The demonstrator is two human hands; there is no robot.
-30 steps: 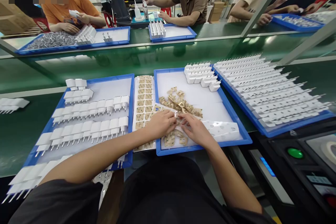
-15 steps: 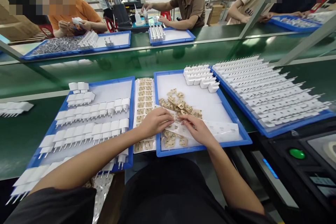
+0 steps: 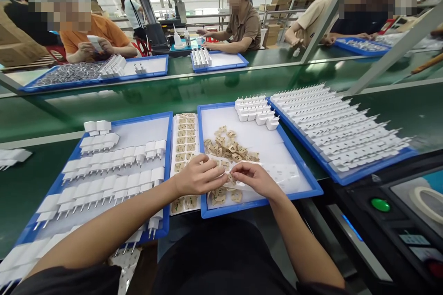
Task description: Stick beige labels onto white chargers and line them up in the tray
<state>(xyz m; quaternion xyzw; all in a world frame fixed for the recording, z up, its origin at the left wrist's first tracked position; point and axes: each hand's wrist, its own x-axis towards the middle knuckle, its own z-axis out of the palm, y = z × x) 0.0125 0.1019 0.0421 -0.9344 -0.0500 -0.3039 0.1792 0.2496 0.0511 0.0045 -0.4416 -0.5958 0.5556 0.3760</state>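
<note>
Left hand [image 3: 198, 176] and right hand [image 3: 252, 176] pinch a clear backing strip [image 3: 277, 173] between them, tan stickers [image 3: 228, 147] heaped just beyond, over a blue tray [image 3: 263, 199]

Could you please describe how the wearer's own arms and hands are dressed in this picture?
Both forearms are bare, as are the left hand and right hand: no gloves, rings or watch visible. Short dark sleeves of a black top cover only the upper arms.

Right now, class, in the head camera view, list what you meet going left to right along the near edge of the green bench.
Blue tray of white plugs → sheet of tan stickers → left hand → right hand → blue tray of white parts in rows → green button.
</note>
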